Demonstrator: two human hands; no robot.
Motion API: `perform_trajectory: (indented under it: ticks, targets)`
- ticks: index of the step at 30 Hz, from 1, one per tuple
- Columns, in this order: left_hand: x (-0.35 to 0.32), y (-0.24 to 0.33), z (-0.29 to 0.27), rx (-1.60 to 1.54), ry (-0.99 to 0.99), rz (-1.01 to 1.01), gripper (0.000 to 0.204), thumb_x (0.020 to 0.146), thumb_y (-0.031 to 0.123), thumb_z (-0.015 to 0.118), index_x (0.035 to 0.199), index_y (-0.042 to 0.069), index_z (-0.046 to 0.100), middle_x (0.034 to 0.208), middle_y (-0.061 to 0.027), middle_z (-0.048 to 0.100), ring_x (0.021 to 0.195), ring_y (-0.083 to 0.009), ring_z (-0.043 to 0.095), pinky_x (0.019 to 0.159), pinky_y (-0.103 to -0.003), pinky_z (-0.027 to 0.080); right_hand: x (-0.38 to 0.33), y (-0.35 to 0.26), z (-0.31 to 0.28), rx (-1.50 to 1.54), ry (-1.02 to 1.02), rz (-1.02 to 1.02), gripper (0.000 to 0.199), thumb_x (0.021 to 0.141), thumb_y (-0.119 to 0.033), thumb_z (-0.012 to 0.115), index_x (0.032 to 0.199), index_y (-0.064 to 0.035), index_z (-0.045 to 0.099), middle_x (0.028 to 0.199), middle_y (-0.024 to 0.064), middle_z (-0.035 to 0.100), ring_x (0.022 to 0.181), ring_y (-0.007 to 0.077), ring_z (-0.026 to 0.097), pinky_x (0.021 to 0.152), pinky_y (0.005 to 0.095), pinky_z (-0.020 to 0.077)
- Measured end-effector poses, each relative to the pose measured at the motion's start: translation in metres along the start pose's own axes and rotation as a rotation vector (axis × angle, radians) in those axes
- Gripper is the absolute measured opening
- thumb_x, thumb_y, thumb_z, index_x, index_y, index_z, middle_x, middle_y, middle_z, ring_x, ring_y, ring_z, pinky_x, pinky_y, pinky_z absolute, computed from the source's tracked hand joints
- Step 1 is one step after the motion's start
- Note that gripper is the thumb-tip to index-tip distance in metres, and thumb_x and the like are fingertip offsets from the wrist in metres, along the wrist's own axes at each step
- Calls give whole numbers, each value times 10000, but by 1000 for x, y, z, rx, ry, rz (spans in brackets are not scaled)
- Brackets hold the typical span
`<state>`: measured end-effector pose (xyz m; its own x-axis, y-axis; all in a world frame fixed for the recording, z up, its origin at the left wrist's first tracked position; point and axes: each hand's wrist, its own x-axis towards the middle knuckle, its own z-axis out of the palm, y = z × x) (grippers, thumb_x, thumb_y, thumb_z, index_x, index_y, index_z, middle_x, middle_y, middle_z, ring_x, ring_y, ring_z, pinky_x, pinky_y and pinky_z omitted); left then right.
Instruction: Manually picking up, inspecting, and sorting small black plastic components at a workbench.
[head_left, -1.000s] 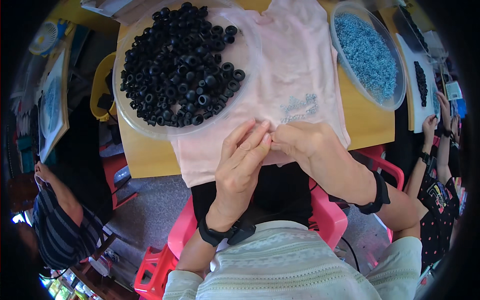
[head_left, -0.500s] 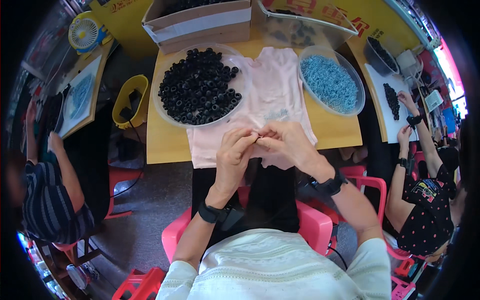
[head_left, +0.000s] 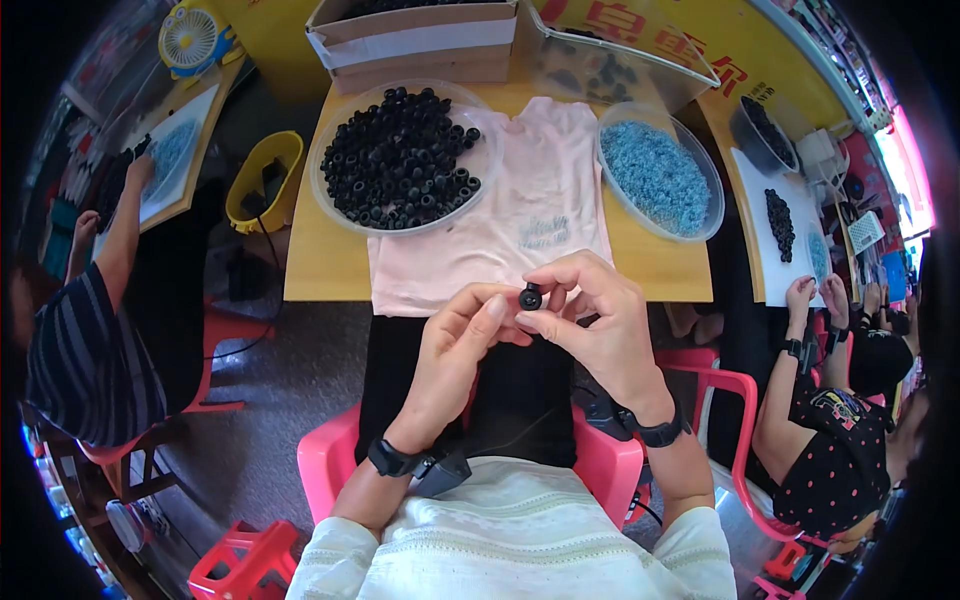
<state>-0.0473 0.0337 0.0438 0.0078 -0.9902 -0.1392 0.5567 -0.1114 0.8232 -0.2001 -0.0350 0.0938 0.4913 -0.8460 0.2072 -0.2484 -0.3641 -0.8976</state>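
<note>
We pinch one black ring between left hand and right hand; beyond the grip, the tray of black rings remains heaped.

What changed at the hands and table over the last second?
Both hands, left hand and right hand, came back off the pink cloth toward the body. A small black ring now shows pinched between their fingertips. The view also pulled back, taking in the cardboard box. The tray of black rings and the tray of blue beads stayed put.
</note>
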Motion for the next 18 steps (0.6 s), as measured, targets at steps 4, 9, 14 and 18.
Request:
perform_trajectory:
  ticks: [4,9,14,18]
  targets:
    - [-2,4,7,-223,-110,-87,274,996,230,482,1122,4,574,1022,-72,634,924,-151,631,852,-304,510,-5,-2,-1,-3,11,-93,297,689,39,764,954,-28,649,880,30,599,664,71,540,571,206,463]
    - [-8,6,8,-349,-141,-133,248,986,207,504,1107,8,588,1061,-73,633,971,-150,621,889,-326,504,-9,-6,-3,17,9,-127,299,681,43,762,949,-30,650,896,27,602,678,78,539,569,213,461]
    - [-9,5,7,-342,-147,-121,237,981,208,515,1087,12,596,1074,-82,631,987,-150,615,901,-334,498,-11,-11,-3,-27,14,-125,308,681,32,765,961,-39,661,875,26,604,668,84,557,550,212,459]
    - [-8,10,8,-327,-143,-111,231,981,203,514,1076,11,601,1076,-90,633,992,-157,614,910,-343,492,-10,-14,-1,-83,44,-179,307,686,8,774,968,-47,665,857,22,600,664,78,567,515,209,453]
